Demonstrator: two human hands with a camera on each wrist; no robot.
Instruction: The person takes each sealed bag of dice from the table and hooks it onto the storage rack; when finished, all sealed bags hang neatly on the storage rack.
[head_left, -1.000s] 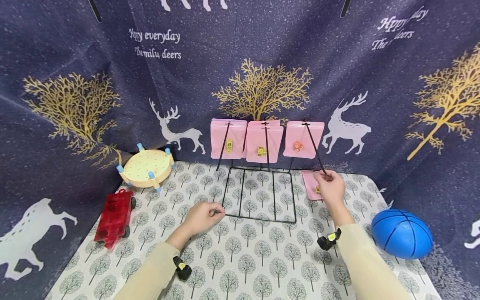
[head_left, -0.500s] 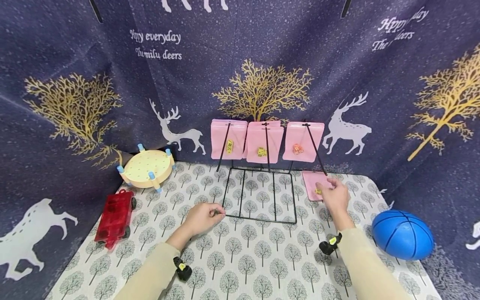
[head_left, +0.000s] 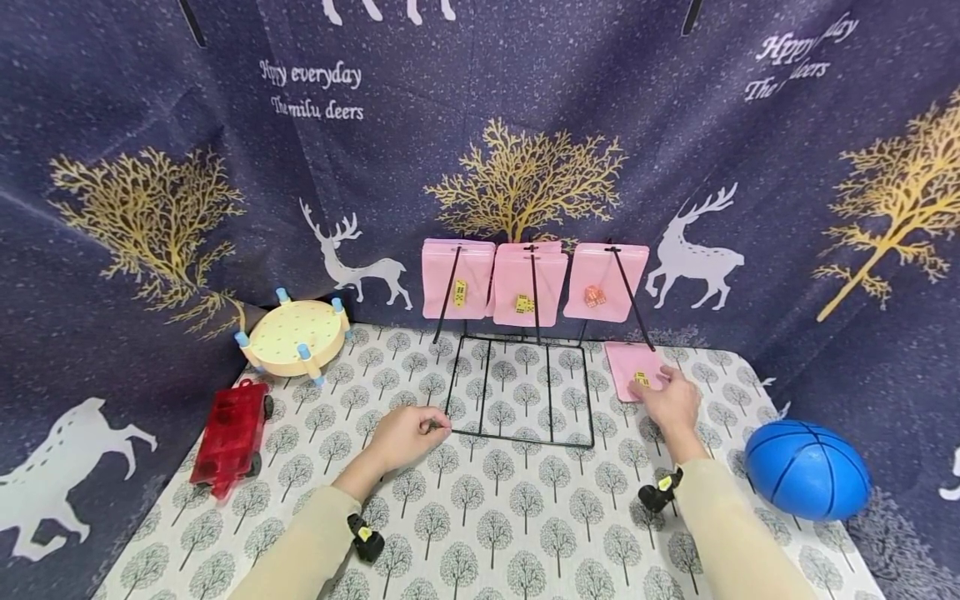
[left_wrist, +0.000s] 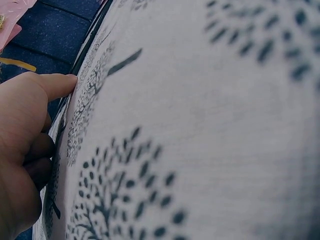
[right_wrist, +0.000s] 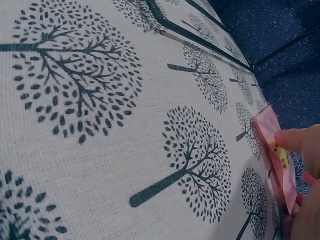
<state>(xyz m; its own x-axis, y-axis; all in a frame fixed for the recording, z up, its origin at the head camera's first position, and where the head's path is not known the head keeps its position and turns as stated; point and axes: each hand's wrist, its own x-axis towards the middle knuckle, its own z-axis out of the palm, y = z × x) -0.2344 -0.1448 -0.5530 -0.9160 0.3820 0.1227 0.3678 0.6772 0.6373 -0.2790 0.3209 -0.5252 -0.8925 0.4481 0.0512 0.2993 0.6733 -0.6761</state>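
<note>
A black wire display rack (head_left: 517, 438) stands on the table, with pink bags of dice on its hooks. At its front left corner my left hand (head_left: 405, 437) pinches the base wire; in the left wrist view several fingers (left_wrist: 37, 152) are curled under. A loose pink bag (head_left: 624, 360) with yellow dice lies right of the rack. My right hand (head_left: 671, 402) holds that bag by its near right edge, thumb (right_wrist: 295, 139) over it beside the dice. Hanging bags show yellow dice on the left (head_left: 440, 279) and middle (head_left: 546, 275) hooks, orange dice on the right (head_left: 617, 283).
A yellow round pegged stool-like toy (head_left: 296, 333) and a red toy wagon (head_left: 231, 433) sit at the left. On the right is a blue ball (head_left: 806, 469). A dark deer-patterned curtain (head_left: 390, 167) closes off the back.
My right hand has left the tip of the right hook and come down to the loose bag's edge. The right hanging bag swayed slightly. My left hand stays put.
</note>
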